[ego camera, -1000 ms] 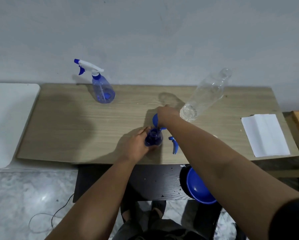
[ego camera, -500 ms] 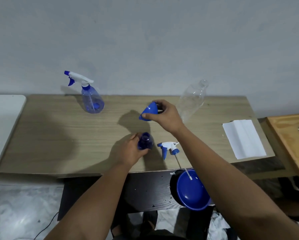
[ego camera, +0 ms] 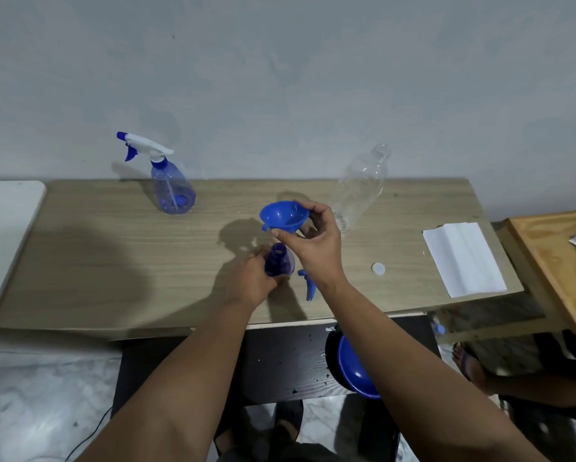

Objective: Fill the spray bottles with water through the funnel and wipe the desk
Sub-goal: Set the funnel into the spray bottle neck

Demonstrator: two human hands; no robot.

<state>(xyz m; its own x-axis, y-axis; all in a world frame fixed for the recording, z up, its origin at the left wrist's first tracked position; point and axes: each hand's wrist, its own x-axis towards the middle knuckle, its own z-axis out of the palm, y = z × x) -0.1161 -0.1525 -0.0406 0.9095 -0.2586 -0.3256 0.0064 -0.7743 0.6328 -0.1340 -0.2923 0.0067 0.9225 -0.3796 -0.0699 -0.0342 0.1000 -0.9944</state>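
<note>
The right hand [ego camera: 315, 243] pinches a blue plastic funnel [ego camera: 284, 216] above the open-necked blue spray bottle [ego camera: 279, 261], which the left hand [ego camera: 251, 281] grips on the wooden desk [ego camera: 113, 255].

Plain grey wall [ego camera: 280, 78] across the upper half of the frame, pale wood-grain table [ego camera: 113, 261] below it, white surface [ego camera: 3, 235] at far left, orange wooden board [ego camera: 560, 261] at right edge, marbled floor [ego camera: 40, 395] at lower left, dark panel [ego camera: 280, 361] beneath.
</note>
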